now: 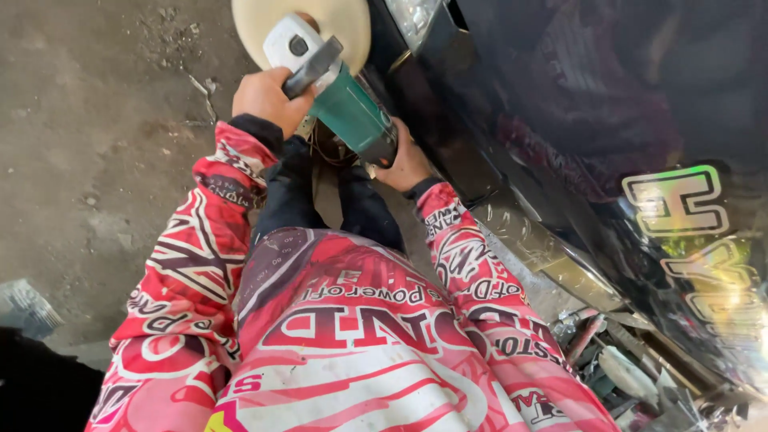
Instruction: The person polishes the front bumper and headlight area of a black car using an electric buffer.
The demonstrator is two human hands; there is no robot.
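Polisher (344, 104): green body, cream pad (300, 24) up near the dark car panel (560, 120).
Left hand (268, 96): I see it clenched on the side handle, steadying the tool.
Right hand (404, 164): grasping the rear body, guiding it.
Floor (96, 144): bare, dusty concrete.

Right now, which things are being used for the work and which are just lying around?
Being used:
- green polishing machine, gripped by the left hand and right hand
- its cream buffing pad
- shiny dark vehicle body beside the pad

Just lying around:
- small debris on the concrete floor
- jumble of tools and parts, lower right
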